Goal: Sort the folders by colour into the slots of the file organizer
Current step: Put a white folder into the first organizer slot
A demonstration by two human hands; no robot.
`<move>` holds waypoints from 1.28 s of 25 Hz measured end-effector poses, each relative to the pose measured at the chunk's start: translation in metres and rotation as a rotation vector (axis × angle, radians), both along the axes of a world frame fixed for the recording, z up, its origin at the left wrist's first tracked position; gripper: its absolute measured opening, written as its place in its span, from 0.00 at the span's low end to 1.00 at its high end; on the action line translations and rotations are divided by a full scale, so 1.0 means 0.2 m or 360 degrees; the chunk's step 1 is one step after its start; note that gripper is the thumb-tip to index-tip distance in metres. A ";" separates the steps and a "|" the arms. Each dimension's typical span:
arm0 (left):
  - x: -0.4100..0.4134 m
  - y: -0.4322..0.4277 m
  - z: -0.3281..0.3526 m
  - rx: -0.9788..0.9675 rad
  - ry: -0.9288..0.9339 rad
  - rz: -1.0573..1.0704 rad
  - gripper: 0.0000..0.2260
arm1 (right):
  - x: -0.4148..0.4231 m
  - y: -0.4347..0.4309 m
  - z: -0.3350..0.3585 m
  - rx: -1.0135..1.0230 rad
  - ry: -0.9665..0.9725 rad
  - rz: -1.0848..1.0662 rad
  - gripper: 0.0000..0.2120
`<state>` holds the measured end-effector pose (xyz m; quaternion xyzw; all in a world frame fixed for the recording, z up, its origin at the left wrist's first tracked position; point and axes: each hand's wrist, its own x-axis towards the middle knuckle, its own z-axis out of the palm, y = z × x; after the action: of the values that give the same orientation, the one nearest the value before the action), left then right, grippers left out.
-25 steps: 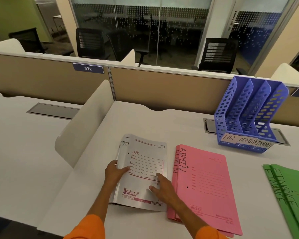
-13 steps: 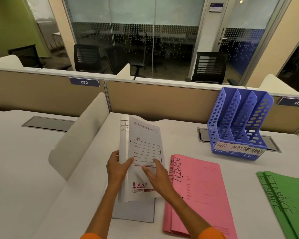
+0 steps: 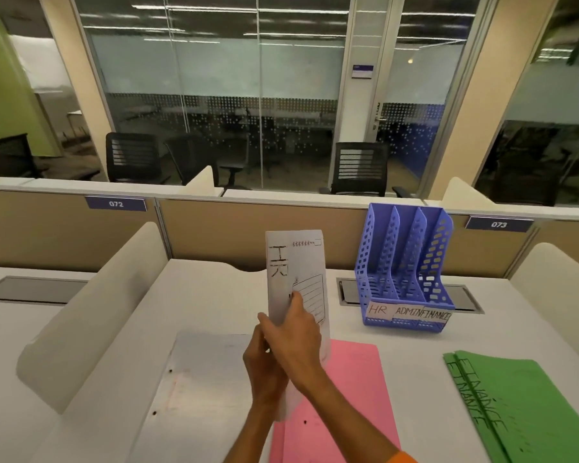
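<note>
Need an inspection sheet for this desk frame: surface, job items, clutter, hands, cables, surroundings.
Surface: white desk, with a grey hatch behind the organizer.
Job's things: blue file organizer, three slots labelled HR, ADMIN, FINANCE, all look empty; white HR folder held upright; another white folder flat; pink folders flat; green FINANCE folders flat at right.
Clutter: nothing seen.
Hands: left hand and right hand both grip the HR folder's lower part.
Cables: nothing seen.
Surroundings: beige partitions tagged 072 and 073, black chairs, glass wall.
</note>
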<state>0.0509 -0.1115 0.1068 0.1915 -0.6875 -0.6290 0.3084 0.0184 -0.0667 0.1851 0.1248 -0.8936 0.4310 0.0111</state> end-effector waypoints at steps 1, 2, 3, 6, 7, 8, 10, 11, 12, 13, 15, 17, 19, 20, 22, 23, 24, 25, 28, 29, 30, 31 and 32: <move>-0.04 0.06 -0.02 0.0006 -0.0002 -0.0061 0.07 | -0.03 0.05 0.00 0.0056 0.0036 -0.0065 0.34; -0.07 0.12 -0.03 -0.0017 0.0004 -0.0112 0.12 | -0.06 0.11 0.00 0.0092 0.0057 -0.0121 0.32; -0.10 0.19 -0.05 -0.0041 -0.0002 -0.0129 0.18 | -0.09 0.16 0.00 0.0121 0.0071 -0.0170 0.29; -0.16 0.35 -0.08 -0.0073 0.0039 -0.0149 0.14 | -0.16 0.30 0.01 0.0219 0.0123 -0.0284 0.21; -0.19 0.39 -0.09 -0.0071 0.0027 -0.0187 0.12 | -0.18 0.34 0.01 0.0239 0.0139 -0.0314 0.19; -0.21 0.42 -0.10 -0.0103 -0.0001 -0.0219 0.09 | -0.20 0.38 0.02 0.0258 0.0159 -0.0345 0.18; -0.25 0.49 -0.12 -0.0194 0.0056 -0.0243 0.09 | -0.25 0.46 0.01 0.0312 0.0215 -0.0404 0.18; -0.27 0.53 -0.13 -0.0187 0.0100 -0.0276 0.10 | -0.27 0.49 0.01 0.0342 0.0241 -0.0430 0.18; -0.29 0.58 -0.14 -0.0180 0.0099 -0.0343 0.15 | -0.29 0.53 0.00 0.0366 0.0263 -0.0453 0.19; -0.32 0.62 -0.14 -0.0204 0.0071 -0.0428 0.19 | -0.31 0.56 0.00 0.0387 0.0283 -0.0475 0.18; -0.35 0.67 -0.16 -0.0378 0.0055 -0.0501 0.22 | -0.35 0.64 0.00 0.0432 0.0341 -0.0523 0.17; -0.36 0.71 -0.18 -0.0573 0.0008 -0.0603 0.25 | -0.39 0.71 0.02 0.0476 0.0419 -0.0571 0.15; -0.34 0.73 -0.24 -0.0738 -0.0162 -0.0815 0.33 | -0.44 0.78 0.03 0.0445 0.0508 -0.0595 0.12; -0.34 0.74 -0.29 -0.0841 -0.0276 -0.0914 0.37 | -0.46 0.82 0.05 0.0406 0.0537 -0.0602 0.11; -0.34 0.73 -0.45 -0.1100 -0.0539 -0.1031 0.43 | -0.52 0.89 0.07 0.0294 0.0541 -0.0636 0.10; -0.35 0.72 -0.51 -0.1227 -0.0704 -0.1066 0.45 | -0.55 0.92 0.08 0.0224 0.0528 -0.0662 0.09; -0.35 0.71 -0.56 -0.1351 -0.0895 -0.1102 0.47 | -0.58 0.94 0.09 0.0149 0.0516 -0.0684 0.08; -0.35 0.70 -0.60 -0.1452 -0.1053 -0.1140 0.49 | -0.60 0.97 0.10 0.0069 0.0523 -0.0695 0.08; -0.34 0.69 -0.69 -0.1824 -0.1149 -0.0935 0.65 | -0.67 1.03 0.13 -0.0138 0.0682 -0.0726 0.08; -0.34 0.68 -0.73 -0.1859 -0.1076 -0.0869 0.73 | -0.69 1.05 0.14 -0.0177 0.0742 -0.0748 0.09; -0.35 0.67 -0.79 -0.1774 -0.1013 -0.0843 0.78 | -0.72 1.06 0.15 -0.0213 0.0787 -0.0757 0.10; -0.36 0.66 -0.84 -0.1769 -0.0990 -0.0855 0.80 | -0.76 1.07 0.16 -0.0249 0.0811 -0.0744 0.11; -0.36 0.65 -0.88 -0.1785 -0.0970 -0.0919 0.80 | -0.79 1.08 0.17 -0.0287 0.0823 -0.0721 0.12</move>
<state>-0.0206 0.0182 -0.0694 -0.0188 -0.9875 -0.1543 -0.0253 -0.1402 0.1489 0.2190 0.0270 -0.8246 0.4488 0.3432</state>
